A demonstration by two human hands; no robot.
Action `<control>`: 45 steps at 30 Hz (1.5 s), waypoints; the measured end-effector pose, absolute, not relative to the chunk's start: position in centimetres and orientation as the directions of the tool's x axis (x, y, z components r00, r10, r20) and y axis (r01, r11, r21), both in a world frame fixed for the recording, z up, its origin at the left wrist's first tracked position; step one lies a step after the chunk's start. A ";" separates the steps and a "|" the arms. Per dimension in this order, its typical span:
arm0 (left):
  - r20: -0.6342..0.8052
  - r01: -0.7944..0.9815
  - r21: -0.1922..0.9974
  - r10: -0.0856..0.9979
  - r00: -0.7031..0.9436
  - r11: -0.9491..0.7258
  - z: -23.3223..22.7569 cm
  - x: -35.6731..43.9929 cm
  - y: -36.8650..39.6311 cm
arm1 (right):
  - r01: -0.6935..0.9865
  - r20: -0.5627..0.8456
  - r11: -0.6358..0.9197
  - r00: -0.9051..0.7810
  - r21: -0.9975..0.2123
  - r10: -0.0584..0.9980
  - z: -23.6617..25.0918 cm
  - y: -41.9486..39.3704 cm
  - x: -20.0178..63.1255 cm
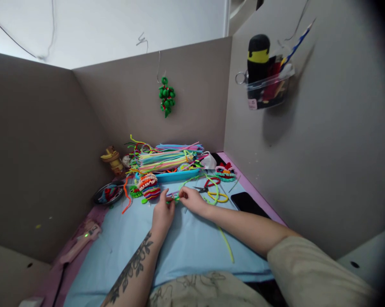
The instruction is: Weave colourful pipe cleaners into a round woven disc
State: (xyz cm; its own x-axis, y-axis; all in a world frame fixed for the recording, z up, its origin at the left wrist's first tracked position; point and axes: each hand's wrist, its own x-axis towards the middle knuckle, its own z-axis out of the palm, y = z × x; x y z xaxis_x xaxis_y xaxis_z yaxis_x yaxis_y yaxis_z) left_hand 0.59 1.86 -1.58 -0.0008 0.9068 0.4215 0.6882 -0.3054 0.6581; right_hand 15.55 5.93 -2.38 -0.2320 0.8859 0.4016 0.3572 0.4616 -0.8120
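My left hand (163, 212) pinches a small green pipe cleaner piece (176, 199) between thumb and fingers. Close by on its right, my right hand (192, 200) has its fingers closed on the same green piece. Much of the piece is hidden by my fingertips. A purple pipe cleaner strand (172, 194) shows just behind it. Long yellow-green pipe cleaners (225, 244) curve around and past my right wrist. Open scissors (218, 196) with yellow and red handles lie just beyond my right hand. A striped, multicoloured pipe cleaner figure (150, 187) stands beyond my left hand.
A blue tray (179, 175) heaped with pipe cleaners (167, 160) stands at the back. On the left are a dark bowl (99, 197) and a pink glue gun (82, 243); on the right, a phone (248, 204). Grey partitions (199, 94) enclose the desk, with a plastic bin (269, 91) hanging right.
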 end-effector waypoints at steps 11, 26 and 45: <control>0.410 0.687 0.686 0.907 -0.095 -0.239 -1.3 0.7 1.9 | 0.267 0.350 0.410 -0.244 -0.872 0.904 -1.4 5.0 15.3; 0.318 0.193 0.939 0.934 -0.164 -0.286 -1.0 0.8 2.7 | 0.204 0.397 0.437 -0.209 -0.876 0.894 0.5 5.6 16.2; 0.358 0.216 0.921 0.922 -0.145 -0.324 -1.4 1.8 1.7 | 0.182 0.389 0.430 -0.224 -0.884 0.894 -0.7 5.7 15.7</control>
State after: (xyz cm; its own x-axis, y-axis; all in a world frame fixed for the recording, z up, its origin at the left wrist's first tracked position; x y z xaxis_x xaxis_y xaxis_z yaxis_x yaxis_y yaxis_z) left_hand 1.80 1.74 -1.44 -0.1445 0.9225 0.3580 0.2162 -0.3236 0.9212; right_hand 15.73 5.70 -0.65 -0.2236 0.8936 0.3892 0.1817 0.4305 -0.8841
